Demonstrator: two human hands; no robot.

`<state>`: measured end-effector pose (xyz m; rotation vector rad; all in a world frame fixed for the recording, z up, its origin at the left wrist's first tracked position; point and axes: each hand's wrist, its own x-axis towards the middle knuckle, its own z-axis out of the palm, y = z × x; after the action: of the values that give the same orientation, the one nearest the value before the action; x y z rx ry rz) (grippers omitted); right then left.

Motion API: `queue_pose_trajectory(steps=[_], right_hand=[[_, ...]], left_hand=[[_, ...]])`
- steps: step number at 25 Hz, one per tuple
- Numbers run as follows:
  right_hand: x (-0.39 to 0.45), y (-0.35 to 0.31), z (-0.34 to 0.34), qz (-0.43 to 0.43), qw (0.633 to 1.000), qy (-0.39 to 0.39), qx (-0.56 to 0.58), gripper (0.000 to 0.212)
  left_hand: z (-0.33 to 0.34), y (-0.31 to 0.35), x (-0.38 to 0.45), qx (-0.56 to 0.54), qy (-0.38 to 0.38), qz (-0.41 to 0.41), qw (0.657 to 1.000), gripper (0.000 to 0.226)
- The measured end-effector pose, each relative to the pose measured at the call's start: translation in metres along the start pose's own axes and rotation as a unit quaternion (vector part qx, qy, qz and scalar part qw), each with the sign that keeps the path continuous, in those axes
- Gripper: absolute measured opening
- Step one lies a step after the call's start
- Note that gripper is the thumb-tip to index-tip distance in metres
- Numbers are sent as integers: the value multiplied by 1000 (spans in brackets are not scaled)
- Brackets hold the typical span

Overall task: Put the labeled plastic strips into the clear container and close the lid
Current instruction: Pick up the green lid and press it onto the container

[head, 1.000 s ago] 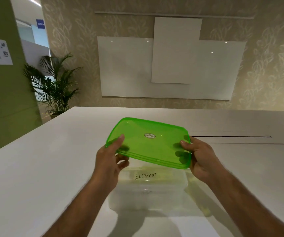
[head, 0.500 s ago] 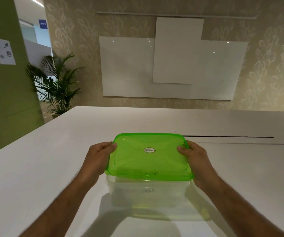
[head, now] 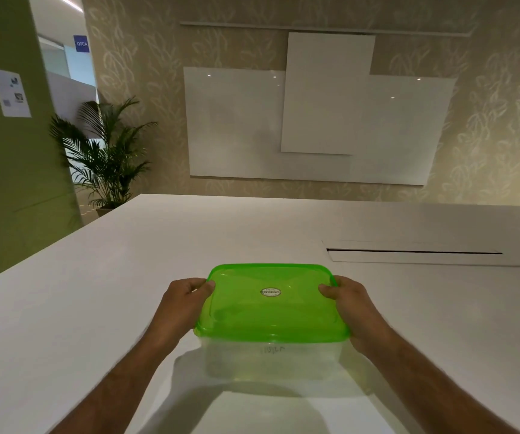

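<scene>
Both hands clamped the green lid (head: 271, 303) from opposite short ends: left hand (head: 183, 303) with thumb hooked over the left rim and fingers curled at the edge, right hand (head: 351, 305) mirrored on the right rim. Each grip was closed on the lid. Lid sat on top of the clear container (head: 272, 358), looking level; whether the rim had snapped home all round could not be told. Lid's long axis ran left to right, squarely between the two hands, neither hand nearer than the other. Judged step: pressing the lid down to seal, task close to done. Faint handwriting showed through the container's near wall, probably a labeled strip (head: 272, 349); too blurred to read. Container stood on the white bench (head: 95, 292), near the person's edge. Farther off, a long slot (head: 415, 252) in the bench to the right, a potted palm (head: 108, 158) and whiteboard panels (head: 315, 123) on the wall beyond.
</scene>
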<state>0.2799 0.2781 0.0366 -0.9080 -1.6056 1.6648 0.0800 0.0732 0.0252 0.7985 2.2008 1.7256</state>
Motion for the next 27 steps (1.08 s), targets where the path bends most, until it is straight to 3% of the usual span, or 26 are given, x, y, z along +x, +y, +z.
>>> queue_pose_trajectory(steps=[8, 13, 19, 27], right_hand=[[8, 12, -5, -4, 1000, 27, -3, 15], [15, 10, -6, 44, 998, 9, -37, 24], [19, 7, -5, 69, 997, -4, -36, 28], [20, 9, 1, 127, 989, -18, 74, 29]], left_hand=[[-2, -6, 3, 7, 0, -5, 1000, 17], [-2, -6, 9, -5, -1, -46, 999, 15], [2, -2, 9, -9, -25, -74, 997, 24], [2, 1, 13, 25, -43, -56, 997, 22]])
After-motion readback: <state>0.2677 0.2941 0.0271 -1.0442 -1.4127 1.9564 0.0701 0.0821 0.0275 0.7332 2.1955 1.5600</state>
